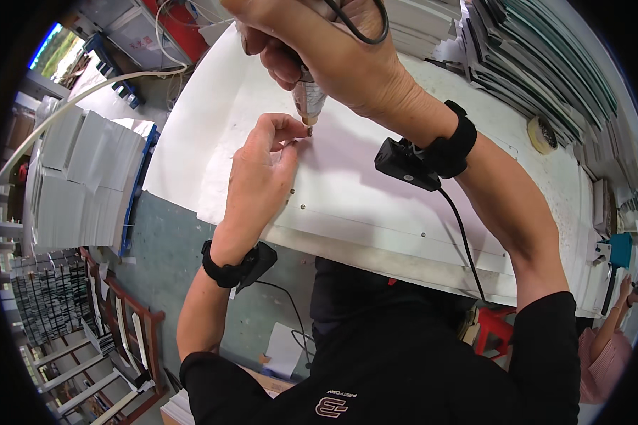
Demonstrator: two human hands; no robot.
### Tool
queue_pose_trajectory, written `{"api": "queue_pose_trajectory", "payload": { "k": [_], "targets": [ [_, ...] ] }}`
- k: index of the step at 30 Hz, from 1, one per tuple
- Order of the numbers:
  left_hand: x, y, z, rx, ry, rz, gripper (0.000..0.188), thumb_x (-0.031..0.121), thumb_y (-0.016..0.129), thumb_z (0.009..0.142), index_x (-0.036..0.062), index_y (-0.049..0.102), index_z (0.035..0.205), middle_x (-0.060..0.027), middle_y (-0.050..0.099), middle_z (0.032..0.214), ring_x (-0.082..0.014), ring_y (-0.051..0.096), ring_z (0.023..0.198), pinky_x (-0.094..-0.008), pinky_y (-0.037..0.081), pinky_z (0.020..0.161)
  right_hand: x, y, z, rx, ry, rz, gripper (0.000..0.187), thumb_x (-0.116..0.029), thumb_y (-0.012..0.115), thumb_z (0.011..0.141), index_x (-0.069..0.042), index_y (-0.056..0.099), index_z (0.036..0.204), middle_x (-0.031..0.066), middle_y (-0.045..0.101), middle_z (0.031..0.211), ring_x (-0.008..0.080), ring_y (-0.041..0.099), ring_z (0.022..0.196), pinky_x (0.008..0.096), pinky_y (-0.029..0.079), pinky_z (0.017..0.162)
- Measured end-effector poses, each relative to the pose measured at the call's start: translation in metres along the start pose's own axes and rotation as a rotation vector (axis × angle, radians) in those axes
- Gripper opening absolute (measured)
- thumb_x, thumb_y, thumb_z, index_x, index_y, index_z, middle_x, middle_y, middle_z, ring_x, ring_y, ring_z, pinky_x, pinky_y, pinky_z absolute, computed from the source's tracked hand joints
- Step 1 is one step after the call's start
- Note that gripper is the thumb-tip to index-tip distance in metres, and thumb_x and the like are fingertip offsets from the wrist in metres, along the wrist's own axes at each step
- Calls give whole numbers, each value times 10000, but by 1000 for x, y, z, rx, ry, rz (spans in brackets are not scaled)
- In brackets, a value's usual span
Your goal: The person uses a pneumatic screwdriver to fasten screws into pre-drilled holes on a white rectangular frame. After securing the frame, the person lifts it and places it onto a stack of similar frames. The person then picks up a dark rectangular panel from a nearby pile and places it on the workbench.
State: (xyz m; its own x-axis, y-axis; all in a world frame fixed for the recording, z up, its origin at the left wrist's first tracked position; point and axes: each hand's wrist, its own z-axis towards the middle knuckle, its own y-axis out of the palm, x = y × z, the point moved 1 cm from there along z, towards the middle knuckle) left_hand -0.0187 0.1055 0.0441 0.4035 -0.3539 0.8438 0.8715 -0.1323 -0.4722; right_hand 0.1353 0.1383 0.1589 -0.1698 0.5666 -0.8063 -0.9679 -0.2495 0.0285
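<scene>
My right hand (pixel 347 60) is wrapped round a corded electric screwdriver (pixel 309 98), which points down at a white sheet (pixel 376 216) on the worktable. Right at the tool's tip, the thumb and index finger of my left hand (pixel 256 180) come together in a pinch. Whatever lies between those fingertips is too small to make out, and the bit's end is partly hidden by them. Small round metal pieces, one of them a stud (pixel 303 207), sit spaced out along the sheet's near edge. A black strap with a small box is on each wrist.
Tall stacks of thin boards (pixel 524 71) line the table's far right, with a tape roll (pixel 542 134) before them. A teal-handled tool (pixel 619 249) lies farther right, near another person (pixel 602 361). Paper stacks (pixel 85 170) stand left; a red stool (pixel 493 329) is below the table.
</scene>
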Motion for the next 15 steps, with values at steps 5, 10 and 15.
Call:
{"api": "queue_pose_trajectory", "payload": {
  "k": [5,10,15],
  "targets": [
    [1,-3,0,-13,-104,-53,222,-30,555,940,-4,580,1159,-112,728,1103,-180,690,1051,-324,513,958,5,2,4,1,113,102,264,-275,675,1015,-91,679,825,-35,600,647,28,529,524,229,411,462],
    [-1,-5,-1,-11,-62,-32,240,-12,568,957,7,589,1196,-148,732,1144,-272,709,1073,-382,538,944,8,2,4,-30,57,76,257,-287,678,1017,-98,673,843,-31,603,649,35,531,508,227,412,440],
    [8,-8,-25,-67,229,287,257,-14,616,920,26,624,1174,-141,732,1183,-333,651,1181,-403,497,1024,13,0,7,-117,76,111,236,-293,672,1023,-99,668,887,-23,605,645,37,530,497,218,404,430]
  ]
}}
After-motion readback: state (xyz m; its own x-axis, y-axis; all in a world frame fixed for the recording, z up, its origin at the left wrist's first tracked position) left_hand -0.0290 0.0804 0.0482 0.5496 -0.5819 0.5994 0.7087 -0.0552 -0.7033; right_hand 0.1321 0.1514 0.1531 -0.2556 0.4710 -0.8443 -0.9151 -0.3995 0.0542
